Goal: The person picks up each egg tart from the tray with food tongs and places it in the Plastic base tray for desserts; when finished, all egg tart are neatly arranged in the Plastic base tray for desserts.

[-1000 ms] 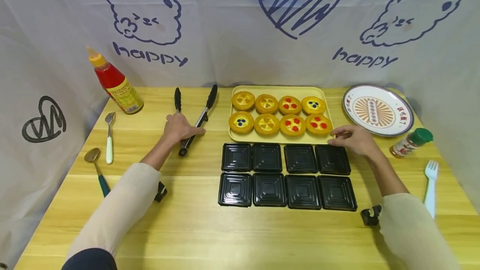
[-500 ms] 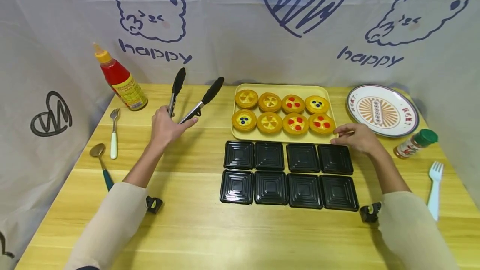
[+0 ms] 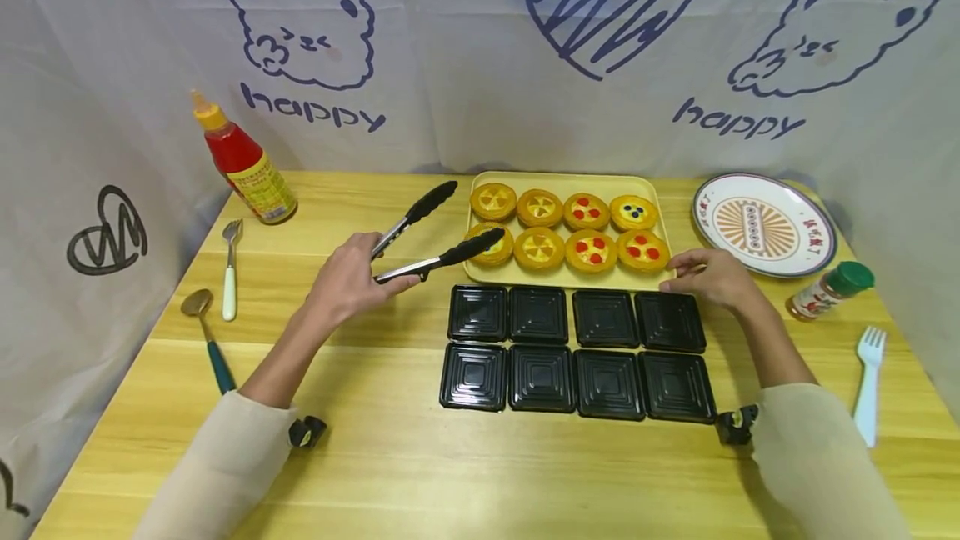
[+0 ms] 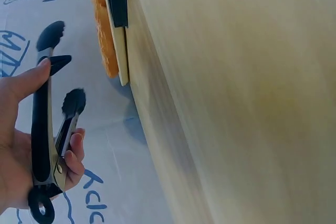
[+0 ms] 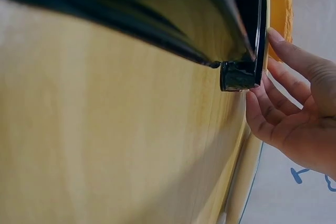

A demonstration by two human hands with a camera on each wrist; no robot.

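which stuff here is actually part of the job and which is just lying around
In use: tongs held by left hand; tarts; yellow tray touched by right hand; black containers.
Lying about: ketchup bottle, plate, spice jar, forks, spoon.

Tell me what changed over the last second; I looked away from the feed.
The left hand lifted the tongs off the table and swung their open tips rightward, toward the tarts at the near-left corner of the yellow tray. The right hand stayed resting at the tray's near-right corner. The tarts, black containers, plate and bottles kept their places.
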